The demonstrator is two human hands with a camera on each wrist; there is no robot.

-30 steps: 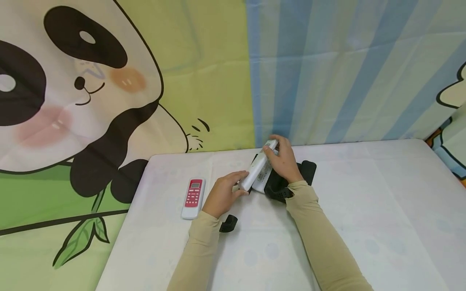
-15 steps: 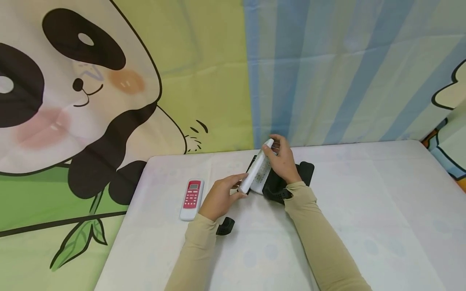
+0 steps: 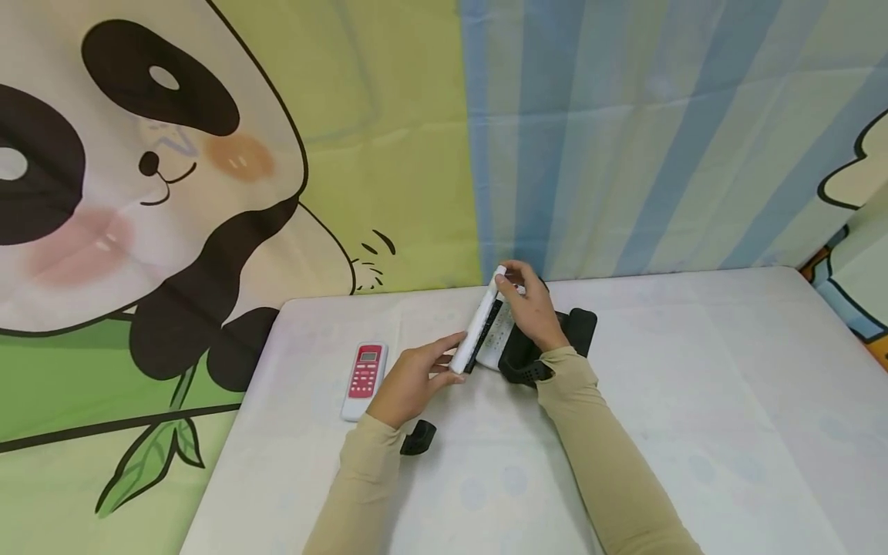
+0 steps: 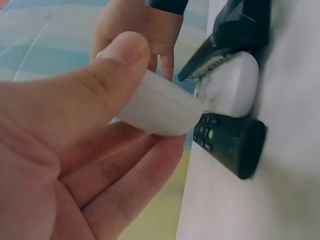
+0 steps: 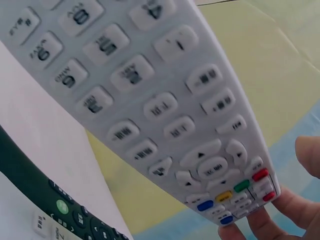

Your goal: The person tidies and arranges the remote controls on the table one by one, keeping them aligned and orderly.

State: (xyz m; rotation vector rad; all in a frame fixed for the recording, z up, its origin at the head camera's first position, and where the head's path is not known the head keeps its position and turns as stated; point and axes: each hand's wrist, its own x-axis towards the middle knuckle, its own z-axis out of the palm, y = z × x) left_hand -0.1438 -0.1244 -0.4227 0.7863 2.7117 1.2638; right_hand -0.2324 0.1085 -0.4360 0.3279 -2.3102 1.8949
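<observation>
My left hand (image 3: 409, 381) pinches the near end of a white remote control (image 3: 479, 320) between thumb and fingers. At its far end my right hand (image 3: 530, 308) holds it with bent fingers; in the right wrist view the thumb stands off its face. The remote is lifted and turned on edge, its numbered and coloured buttons (image 5: 212, 167) facing the right wrist camera. Just right of it lie a black remote control (image 4: 230, 150) and another white remote control (image 4: 235, 90), side by side and partly hidden.
On the white-covered table (image 3: 659, 416), a white remote control with a red face (image 3: 365, 378) lies left of my left hand. A black object (image 3: 579, 331) sits under my right wrist. A printed curtain (image 3: 409, 146) stands behind the table's far edge.
Both hands have shifted slightly left with the white remote control. It has turned further onto its edge, and more of the black remote control now shows beside it.
</observation>
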